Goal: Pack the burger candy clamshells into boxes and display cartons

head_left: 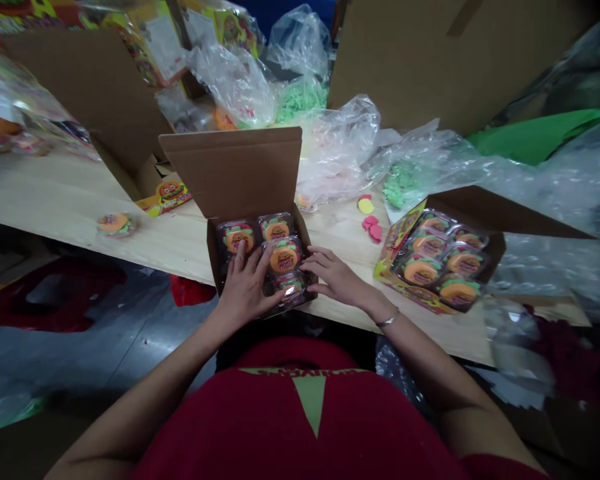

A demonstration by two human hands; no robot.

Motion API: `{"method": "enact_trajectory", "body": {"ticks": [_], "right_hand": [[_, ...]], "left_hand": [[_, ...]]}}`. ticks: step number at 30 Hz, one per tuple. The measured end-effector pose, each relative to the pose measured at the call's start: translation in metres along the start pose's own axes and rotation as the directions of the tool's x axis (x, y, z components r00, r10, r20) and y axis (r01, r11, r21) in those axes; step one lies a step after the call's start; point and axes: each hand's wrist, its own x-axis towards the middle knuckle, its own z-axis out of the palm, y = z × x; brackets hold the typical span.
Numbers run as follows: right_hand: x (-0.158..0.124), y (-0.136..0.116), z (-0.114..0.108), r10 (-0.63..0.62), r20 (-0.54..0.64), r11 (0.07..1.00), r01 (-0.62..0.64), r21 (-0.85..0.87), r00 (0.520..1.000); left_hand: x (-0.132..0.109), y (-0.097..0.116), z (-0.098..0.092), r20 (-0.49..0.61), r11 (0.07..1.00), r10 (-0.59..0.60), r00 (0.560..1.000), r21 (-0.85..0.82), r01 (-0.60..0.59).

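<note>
1. At the near edge of the wooden table (180,250), an open carton (245,170) stands with its lid raised at the far side, and toy burgers in clear packs lie inside it.

2. Right of the carton's middle lies the middle pack (284,257), printed face up, between the two hands. It looks roundish, so I make out no long axis; it sits in a row running away from the near edge, with the far-right pack (276,229) behind it and the near pack (291,288) before it.

3. The left hand (247,283) reaches over the carton with fingers spread: tips over the far-left pack (235,233) and at the middle pack's left edge, thumb stretched across towards the near pack.

4. The right hand (337,277) comes in from the other side, fingers parted and a little bent, their tips at the carton's right wall. Whether they touch the middle pack I cannot tell.

5. Both hands flank that pack closely, the left seeming slightly nearer. Well apart on the right, a second carton (510,213) holds six packs.
</note>
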Motion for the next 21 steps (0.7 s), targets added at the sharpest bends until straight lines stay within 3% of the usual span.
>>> {"method": "enact_trajectory", "body": {"ticks": [5,10,14,17,19,21], "right_hand": [[-0.016,-0.001,0.015,-0.031,-0.031,0.985,0.025,-0.170,0.999],[-0.035,-0.013,0.029,0.109,-0.010,0.900,-0.103,-0.423,0.994],[-0.031,-0.027,0.043,0.128,-0.150,0.892,-0.180,-0.415,0.980],[-0.031,-0.034,0.061,0.135,-0.263,0.929,-0.214,-0.303,0.955],[-0.033,-0.033,0.075,0.095,-0.358,0.955,-0.186,-0.229,0.929],[-0.034,-0.029,0.086,0.036,-0.489,0.961,-0.164,-0.223,0.871]], "left_hand": [[0.000,0.002,0.002,0.019,0.997,0.000,1.000,0.073,-0.001],[-0.002,0.004,0.007,0.023,0.990,0.011,1.000,0.141,-0.014],[-0.004,0.006,0.004,0.020,0.990,-0.008,1.000,0.139,0.005],[-0.007,0.007,0.002,0.071,0.995,-0.026,0.997,0.099,0.019],[-0.008,0.005,0.004,0.104,0.998,-0.047,0.993,0.051,0.042],[-0.009,0.000,0.006,0.111,0.998,-0.065,0.992,-0.006,0.066]]}}
